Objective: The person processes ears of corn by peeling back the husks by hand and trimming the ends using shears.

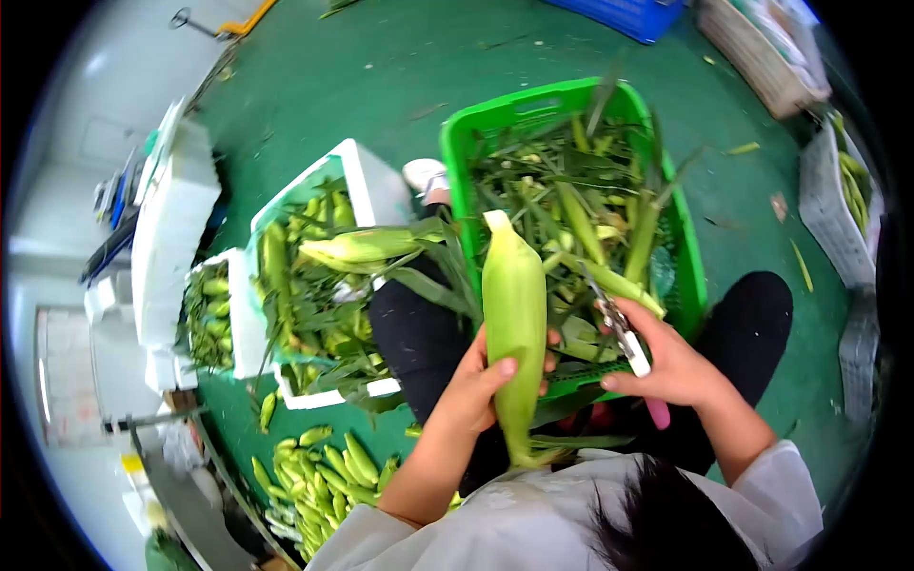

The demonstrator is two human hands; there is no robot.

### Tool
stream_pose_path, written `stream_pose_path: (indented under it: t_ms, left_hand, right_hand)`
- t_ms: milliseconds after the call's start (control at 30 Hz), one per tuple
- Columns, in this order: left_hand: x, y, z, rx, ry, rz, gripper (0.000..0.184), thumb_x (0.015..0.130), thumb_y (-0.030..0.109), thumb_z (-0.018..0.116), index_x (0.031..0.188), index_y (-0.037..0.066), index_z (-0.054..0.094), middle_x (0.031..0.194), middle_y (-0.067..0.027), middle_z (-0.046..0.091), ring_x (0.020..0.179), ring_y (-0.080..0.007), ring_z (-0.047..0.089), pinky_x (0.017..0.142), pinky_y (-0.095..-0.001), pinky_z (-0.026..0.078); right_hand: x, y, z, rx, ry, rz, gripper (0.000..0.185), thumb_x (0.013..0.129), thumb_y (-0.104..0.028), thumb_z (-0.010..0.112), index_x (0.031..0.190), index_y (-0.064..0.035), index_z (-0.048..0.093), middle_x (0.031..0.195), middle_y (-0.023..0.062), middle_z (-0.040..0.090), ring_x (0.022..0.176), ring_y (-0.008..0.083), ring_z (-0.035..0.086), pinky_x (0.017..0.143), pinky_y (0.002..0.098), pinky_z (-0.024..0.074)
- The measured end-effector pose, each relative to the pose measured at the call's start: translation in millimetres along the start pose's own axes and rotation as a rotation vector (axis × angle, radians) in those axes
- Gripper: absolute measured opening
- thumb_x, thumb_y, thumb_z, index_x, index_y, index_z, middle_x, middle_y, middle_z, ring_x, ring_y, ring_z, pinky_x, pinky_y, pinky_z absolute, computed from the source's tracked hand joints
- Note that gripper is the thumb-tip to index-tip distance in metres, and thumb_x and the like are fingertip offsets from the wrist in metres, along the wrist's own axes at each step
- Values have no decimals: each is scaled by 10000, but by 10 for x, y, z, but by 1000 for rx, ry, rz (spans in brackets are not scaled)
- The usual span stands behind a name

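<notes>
An ear of corn in its pale green husk (515, 314) stands upright in front of me, its cut end toward the green crate. My left hand (484, 381) is wrapped round its lower half, with fingertips showing on the far side. My right hand (662, 357) grips a pair of pruning shears (624, 338) with white and pink handle parts, the metal blades pointing up and away. The shears are to the right of the ear, apart from it. Beyond both hands, the green plastic crate (693, 257) holds cut leaves, husks and stalk pieces.
Left of my knee, a white foam box (367, 186) is piled with leafy corn (357, 247). Trimmed ears (328, 481) lie heaped on the green floor at lower left. Another foam box (249, 314) stands farther left. Crates (838, 209) line the right side; a blue crate (628, 14) is at the top.
</notes>
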State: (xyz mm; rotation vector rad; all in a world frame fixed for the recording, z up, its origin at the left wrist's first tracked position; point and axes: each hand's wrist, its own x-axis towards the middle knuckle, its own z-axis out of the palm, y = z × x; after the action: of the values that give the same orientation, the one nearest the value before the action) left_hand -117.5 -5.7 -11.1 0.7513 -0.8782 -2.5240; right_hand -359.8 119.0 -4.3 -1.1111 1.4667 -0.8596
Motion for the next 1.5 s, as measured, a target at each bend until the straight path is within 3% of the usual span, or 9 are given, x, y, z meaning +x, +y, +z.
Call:
stream_pose_path:
  t_ms: [167, 433, 600, 733, 800, 967, 1100, 1333, 1500]
  left_hand:
    - [83, 130, 212, 1075, 64, 74, 838, 795, 101, 774, 1489, 16, 313, 1308, -121, 569, 1192, -163, 537, 1005, -302, 433]
    - [115, 359, 117, 456, -53, -463, 885, 856, 169, 634, 1575, 233, 122, 1258, -133, 552, 766, -211, 627, 579, -293, 529]
    - [215, 546, 61, 438, -170, -554, 870, 799, 397, 598, 1541, 141, 223, 1205, -155, 579, 727, -238, 664, 527, -271, 547]
    - [172, 591, 448, 262, -187, -525, 683, 910, 432, 484, 1403, -38, 432, 1196, -220, 630, 798, -296, 694, 567, -325, 567]
    - [302, 321, -278, 168, -502, -407, 649, 996, 453, 349, 1388, -54, 449, 1215, -234, 628, 900, -318, 704, 660, -314, 575]
    - [219, -454, 113, 286, -88, 369, 815, 928, 576, 517, 1537, 136, 203, 1491, -228, 365, 1364, -326, 399, 1100, -472, 348]
    - [285, -428, 120, 126, 220, 103, 510, 993, 488, 471, 1256, 52, 444, 1045, -148, 612, 926, -260, 634, 806, -391, 544]
    - [98, -86, 57, 674, -78, -153, 537, 985, 308, 570, 1408, 35, 384, 1112, -95, 609, 858, -197, 653, 787, -314, 529]
    - [79, 11, -98, 200, -278, -679, 760, 880, 594, 594, 1307, -20, 460, 929, -176, 619, 745, -253, 652, 616, -371, 565]
  right_hand:
    - [29, -109, -330, -351, 6, -188, 890, 704, -399, 816, 1371, 24, 405, 1279, 224, 495, 1224, 388, 469, 1057, 438, 370]
    - [3, 497, -50, 110, -44, 196, 261, 735, -121, 711, 945, -18, 595, 696, 79, 603, 633, 192, 597, 634, 310, 497]
    - [-139, 181, -235, -171, 272, -130, 538, 719, -122, 775, 1177, -31, 509, 1037, 125, 650, 929, 268, 648, 847, 365, 509]
    - [-20, 72, -211, -207, -70, -127, 707, 643, -183, 875, 1229, -37, 508, 1137, 111, 613, 1018, 260, 620, 906, 350, 485]
    - [-122, 196, -110, -16, 65, -200, 684, 638, -182, 882, 1201, -45, 519, 1118, 93, 609, 1000, 212, 611, 894, 338, 484]
    - [-286, 274, 543, -31, 409, -108, 657, 645, -175, 870, 1175, -38, 506, 1055, 123, 602, 967, 274, 610, 863, 368, 487]
    - [-379, 208, 662, -285, 239, -165, 799, 670, -309, 851, 1291, 4, 460, 1142, 187, 572, 1086, 388, 546, 961, 439, 423]
    - [-253, 225, 61, -213, -41, -68, 931, 705, -427, 826, 1372, 61, 398, 1272, 220, 507, 1225, 365, 489, 1059, 409, 386]
    - [-189, 294, 25, -67, -188, -239, 849, 718, -347, 845, 1353, 40, 435, 1228, 192, 542, 1152, 309, 541, 1011, 382, 424]
